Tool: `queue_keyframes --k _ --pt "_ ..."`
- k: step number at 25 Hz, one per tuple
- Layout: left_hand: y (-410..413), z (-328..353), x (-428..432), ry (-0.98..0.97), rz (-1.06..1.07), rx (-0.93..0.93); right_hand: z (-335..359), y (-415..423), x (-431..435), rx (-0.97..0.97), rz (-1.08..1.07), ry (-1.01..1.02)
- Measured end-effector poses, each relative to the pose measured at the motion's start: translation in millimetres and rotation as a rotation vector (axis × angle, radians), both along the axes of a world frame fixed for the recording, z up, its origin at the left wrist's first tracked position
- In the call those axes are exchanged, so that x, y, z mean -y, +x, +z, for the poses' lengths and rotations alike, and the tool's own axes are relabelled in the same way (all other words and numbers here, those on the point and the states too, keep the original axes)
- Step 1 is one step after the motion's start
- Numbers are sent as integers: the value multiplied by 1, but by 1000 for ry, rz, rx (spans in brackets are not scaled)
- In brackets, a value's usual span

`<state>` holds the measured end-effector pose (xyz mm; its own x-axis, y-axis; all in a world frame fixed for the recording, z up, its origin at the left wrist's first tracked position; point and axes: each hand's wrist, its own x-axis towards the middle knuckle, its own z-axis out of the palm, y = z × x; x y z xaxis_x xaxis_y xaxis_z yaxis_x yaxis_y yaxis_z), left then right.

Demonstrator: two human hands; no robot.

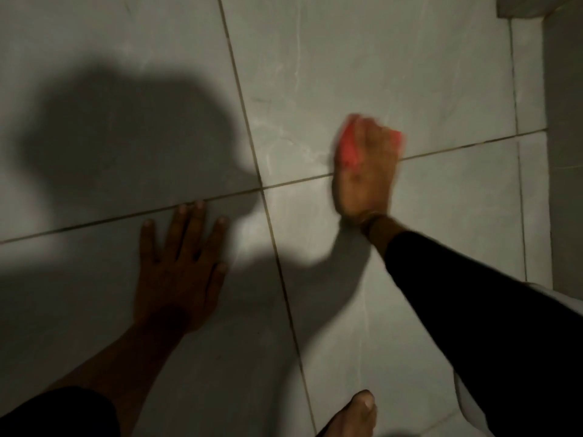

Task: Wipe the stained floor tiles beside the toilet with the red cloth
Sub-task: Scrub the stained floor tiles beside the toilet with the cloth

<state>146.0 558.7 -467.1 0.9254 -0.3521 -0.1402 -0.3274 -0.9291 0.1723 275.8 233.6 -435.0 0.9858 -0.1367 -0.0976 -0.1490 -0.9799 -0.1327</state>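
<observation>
Right hand (pixel 362 171) is balled up around the red cloth (pixel 348 146), blurry, pressing it on the pale tiles (pixel 394 74) right over a grout line (pixel 457 149), with red poking out at both sides of the fingers. Left hand (pixel 179 263) is flat and open on the floor, fingers spread, holding nothing, sitting in a big shadow (pixel 126 137). A bare foot (pixel 356 414) shows at the bottom edge, and both sleeves are dark.
</observation>
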Motion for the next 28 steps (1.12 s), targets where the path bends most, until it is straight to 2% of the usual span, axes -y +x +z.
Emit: queue_keyframes --k 2,3,4,7,8,9,10,11,13,14,15,16,17,19,20,21,22,24,25,26,27,28 --pt "1 0 0 9 -7 1 5 2 17 -15 -391 27" --pt "2 -1 0 8 -11 -4 3 -4 -9 13 -434 -8" --pt "1 -1 0 7 -10 -10 -3 -16 -45 60 -324 -36" --pt "1 2 1 2 11 -18 -9 -73 -138 44 429 181" --pt "2 2 1 3 9 -23 -8 -83 -134 -21 591 157" --pt "2 2 0 4 5 -30 -5 -83 -109 -47 654 96" --pt "2 3 -1 9 2 -36 -4 -77 -73 -50 591 35" --pt "2 4 0 13 3 -36 -2 -69 -33 -61 415 4" --pt "2 4 1 17 3 -22 11 -49 29 -20 -116 -22" --pt "2 4 1 16 1 -17 16 -46 26 -7 -311 -8" --pt "2 3 2 10 -2 -14 16 -52 1 7 -385 -22" --pt "2 2 1 5 -3 -15 5 -69 -36 53 -301 -52" --pt "1 2 0 2 0 -19 -4 -100 -78 49 -88 -31" --pt "1 3 -1 -12 3 -18 -1 -170 -136 -75 389 130" --pt "1 3 0 -15 -1 -15 3 -189 -126 -146 525 134" --pt "1 3 -1 -7 0 -14 2 -192 -95 -146 569 132" --pt "1 3 -1 3 4 -18 -1 -184 -58 -152 480 94" --pt "1 3 0 0 1 -29 4 -149 16 -121 -67 66" --pt "1 3 0 1 -2 -25 8 -128 34 -45 -372 62" --pt "2 2 0 6 -1 -24 5 -118 29 8 -569 37" --pt "2 2 0 2 0 -31 1 -121 4 29 -628 -5" --pt "2 2 0 -3 2 -38 -9 -138 -33 40 -529 -23"
